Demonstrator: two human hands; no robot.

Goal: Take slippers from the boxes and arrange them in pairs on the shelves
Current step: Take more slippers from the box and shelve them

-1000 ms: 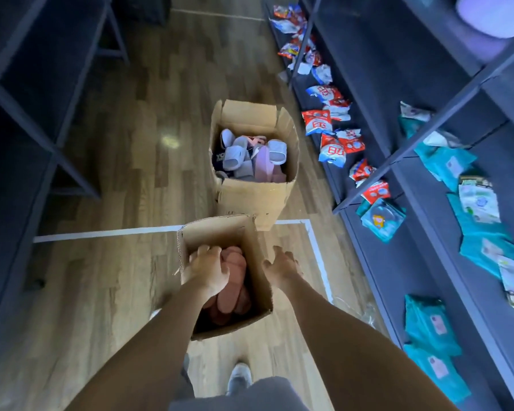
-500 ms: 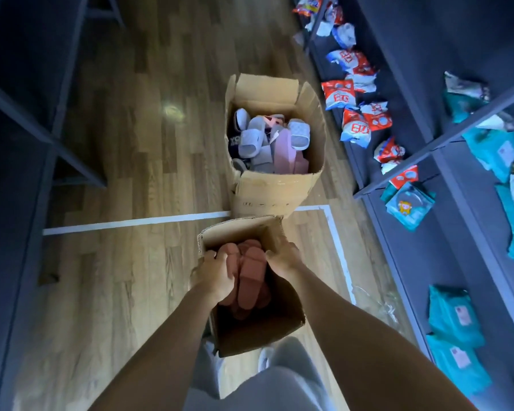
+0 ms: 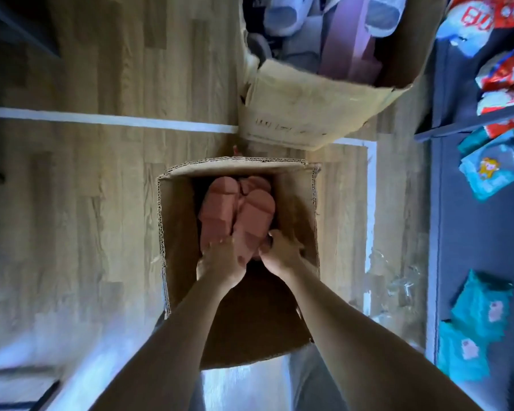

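Left hand: I see my left hand [image 3: 220,264] down in the near box [image 3: 175,232]. It grasps the near end of the pink slippers [image 3: 238,215].
Right hand: my right hand [image 3: 281,255] is just beside it. Its fingers curl round the near end of the right-side slipper of the two.
Pink slippers: they lie side by side in the near box, touching each other, with their far ends close to the far wall.
Near box: brown card, open at the top, on the wood floor [image 3: 86,203].
Far box [image 3: 309,108]: it sits just past the near box, a bit to the right. I see pale slippers [image 3: 282,14] and a purple one [image 3: 347,54] inside.
Tape [image 3: 101,119]: a white line runs across the floor between the two boxes.
Shelf [image 3: 472,232]: on the right, with blue-green packs [image 3: 487,173] and red packs [image 3: 502,75] on it.
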